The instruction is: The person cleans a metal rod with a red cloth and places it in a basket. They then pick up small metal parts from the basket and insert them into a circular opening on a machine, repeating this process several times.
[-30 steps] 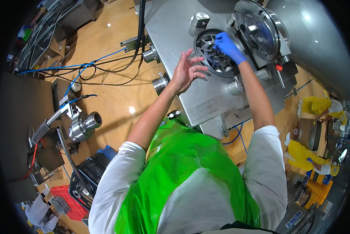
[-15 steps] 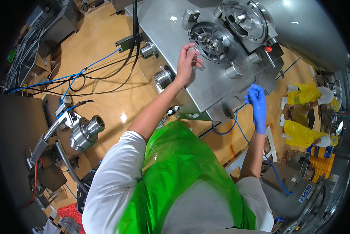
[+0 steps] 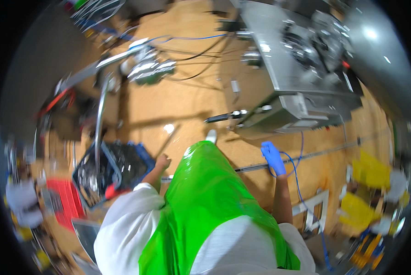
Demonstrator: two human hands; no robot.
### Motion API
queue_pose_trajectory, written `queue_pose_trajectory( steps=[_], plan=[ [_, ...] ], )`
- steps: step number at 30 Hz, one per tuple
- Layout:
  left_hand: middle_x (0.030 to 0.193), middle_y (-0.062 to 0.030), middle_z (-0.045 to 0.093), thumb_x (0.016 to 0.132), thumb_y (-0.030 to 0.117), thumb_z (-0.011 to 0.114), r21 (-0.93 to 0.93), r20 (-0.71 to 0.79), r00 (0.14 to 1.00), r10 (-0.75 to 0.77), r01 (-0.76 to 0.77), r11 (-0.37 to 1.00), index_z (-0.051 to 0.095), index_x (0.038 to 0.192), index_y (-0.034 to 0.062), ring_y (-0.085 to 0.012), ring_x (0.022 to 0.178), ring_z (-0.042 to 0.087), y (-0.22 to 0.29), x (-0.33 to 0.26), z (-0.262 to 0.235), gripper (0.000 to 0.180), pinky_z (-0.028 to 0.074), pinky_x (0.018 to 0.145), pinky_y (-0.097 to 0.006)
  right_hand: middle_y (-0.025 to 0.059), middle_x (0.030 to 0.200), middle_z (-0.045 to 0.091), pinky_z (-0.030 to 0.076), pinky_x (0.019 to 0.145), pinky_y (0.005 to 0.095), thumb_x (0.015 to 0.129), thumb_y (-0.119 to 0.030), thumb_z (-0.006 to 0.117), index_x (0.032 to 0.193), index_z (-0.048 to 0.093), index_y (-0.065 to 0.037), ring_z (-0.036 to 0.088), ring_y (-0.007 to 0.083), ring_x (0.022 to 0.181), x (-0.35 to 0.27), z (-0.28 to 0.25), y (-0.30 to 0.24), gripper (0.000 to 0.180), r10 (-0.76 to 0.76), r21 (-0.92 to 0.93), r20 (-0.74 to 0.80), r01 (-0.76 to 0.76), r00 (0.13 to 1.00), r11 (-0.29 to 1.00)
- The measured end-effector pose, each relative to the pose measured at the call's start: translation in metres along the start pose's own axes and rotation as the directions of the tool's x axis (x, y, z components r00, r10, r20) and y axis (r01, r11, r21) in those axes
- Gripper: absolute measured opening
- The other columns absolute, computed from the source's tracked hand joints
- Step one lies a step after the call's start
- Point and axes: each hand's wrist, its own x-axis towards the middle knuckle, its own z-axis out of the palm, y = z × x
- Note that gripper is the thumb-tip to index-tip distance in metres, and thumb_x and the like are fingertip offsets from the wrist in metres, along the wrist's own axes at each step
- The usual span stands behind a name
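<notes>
My left hand [image 3: 162, 161], bare and blurred, hangs low over the floor near a bin lined with black plastic [image 3: 132, 167]. Its fingers are smeared, and nothing can be made out in them. On the other side, my right hand [image 3: 272, 157] wears a blue glove. The fingers are loosely curled, with nothing visible in them. A thin blue hose [image 3: 293, 168] passes close by that hand. Ahead to the right stands a steel machine [image 3: 272, 59], with a round opening [image 3: 299, 48] in its top; both hands are apart from it.
A metal fitting [image 3: 150, 68] on an arm stands at the upper left, with cables beyond. A red crate [image 3: 63, 199] sits at lower left. One floor drain [image 3: 256, 167] crosses behind my right hand. Two people in yellow aprons [image 3: 370, 169] are at the right.
My view has swung left, so the machine now lies farther right. My left hand has come away from the machine's top and dropped low; the right hand is lower too.
</notes>
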Motion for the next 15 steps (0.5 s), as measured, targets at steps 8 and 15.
queue_pose_trajectory(
  steps=[8,15],
  plan=[
    [0.089,-0.0151,0.066,0.081,0.030,0.063,-0.425,0.013,0.926,-0.377,0.346,0.837,0.066,0.101,0.0058,-0.0274,0.081,0.063,-0.237,-0.175,0.026,0.031,0.050,0.069,-0.040,0.0177,0.090,0.058,0.046,0.070,0.0409,0.088,-0.022,0.052,0.092,0.059,-0.005,0.058,0.0266,0.085,-0.085,0.082,0.270,0.019,0.100,-0.469,0.663,0.307,0.742,0.828],
    [0.087,-0.0152,0.067,0.080,0.030,0.062,-0.563,-0.366,0.856,-0.364,0.108,0.819,0.066,0.091,0.0081,-0.0319,0.087,0.065,-0.267,-0.223,0.043,0.024,0.051,0.079,-0.040,0.0106,0.078,0.056,0.046,0.065,0.0363,0.089,-0.027,0.053,0.087,0.059,-0.008,0.058,0.0211,0.077,-0.053,0.103,0.199,0.020,0.474,-0.473,0.514,-0.224,0.715,0.852]
  ],
)
